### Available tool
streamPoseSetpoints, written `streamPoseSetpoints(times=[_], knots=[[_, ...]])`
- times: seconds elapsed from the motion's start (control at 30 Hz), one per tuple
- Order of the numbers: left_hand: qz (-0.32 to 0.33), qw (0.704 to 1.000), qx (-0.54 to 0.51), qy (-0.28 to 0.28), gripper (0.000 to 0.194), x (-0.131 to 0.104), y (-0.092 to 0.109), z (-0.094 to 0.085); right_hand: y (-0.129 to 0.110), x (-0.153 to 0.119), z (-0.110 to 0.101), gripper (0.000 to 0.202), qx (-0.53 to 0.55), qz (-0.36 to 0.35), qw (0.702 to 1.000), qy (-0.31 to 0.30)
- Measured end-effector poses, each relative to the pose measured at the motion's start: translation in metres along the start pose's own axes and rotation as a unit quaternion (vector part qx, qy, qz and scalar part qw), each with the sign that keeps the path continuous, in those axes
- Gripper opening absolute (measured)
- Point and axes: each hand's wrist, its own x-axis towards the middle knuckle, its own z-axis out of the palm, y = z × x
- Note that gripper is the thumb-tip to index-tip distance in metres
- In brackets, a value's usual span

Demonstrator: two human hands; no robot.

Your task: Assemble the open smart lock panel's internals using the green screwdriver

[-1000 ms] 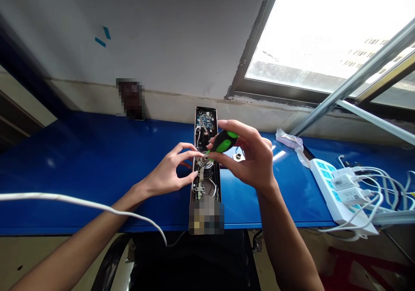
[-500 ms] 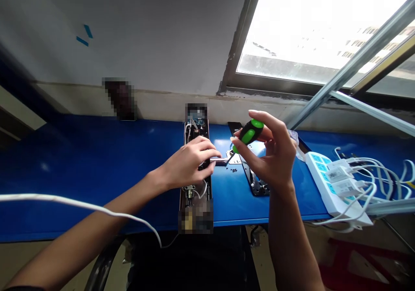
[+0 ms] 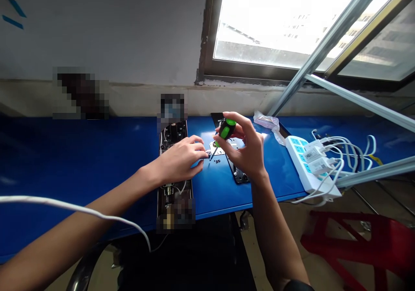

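My right hand [image 3: 249,152] grips a green-and-black screwdriver [image 3: 227,129], its shaft slanting down to the left. Close to the screwdriver's tip, my left hand [image 3: 181,159] pinches a slim shiny rod [image 3: 207,153]; only its end shows past the fingers. Beneath the left hand lies a long, narrow opened device [image 3: 168,190] with wires and metal parts inside, its middle covered by the hand. Several small dark screws [image 3: 217,161] lie loose on the blue table. Behind them is a light metal plate [image 3: 218,150]. A black panel [image 3: 241,177] lies partly under my right hand.
A white power strip [image 3: 303,163] with plugged-in chargers and tangled cables stands at the right of the blue table [image 3: 113,152]. A plastic bag [image 3: 267,120] lies at the back. A white cable [image 3: 81,209] crosses my left forearm. A red stool [image 3: 359,243] stands below right.
The camera view has turned right, so everything sits further left. The screwdriver is more upright, and its tip has come near my left fingertips. Less of the rod shows now.
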Motion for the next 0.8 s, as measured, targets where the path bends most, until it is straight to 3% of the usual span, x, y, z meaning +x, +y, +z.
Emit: streamPoseSetpoints(times=[0.4,0.7,0.8], knots=[[-0.013,0.999,-0.024,0.039,0.026,-0.012,-0.001,-0.008,-0.004,0.001,0.003,0.051,-0.006,-0.004,1.000,-0.004],[-0.047,0.995,-0.006,0.087,0.025,-0.044,0.002,-0.016,-0.044,0.017,0.005,0.054,0.064,-0.088,0.991,0.075],[-0.060,0.991,-0.014,0.118,0.022,-0.054,0.003,-0.015,-0.058,0.020,0.008,0.052,0.066,-0.075,0.990,0.100]])
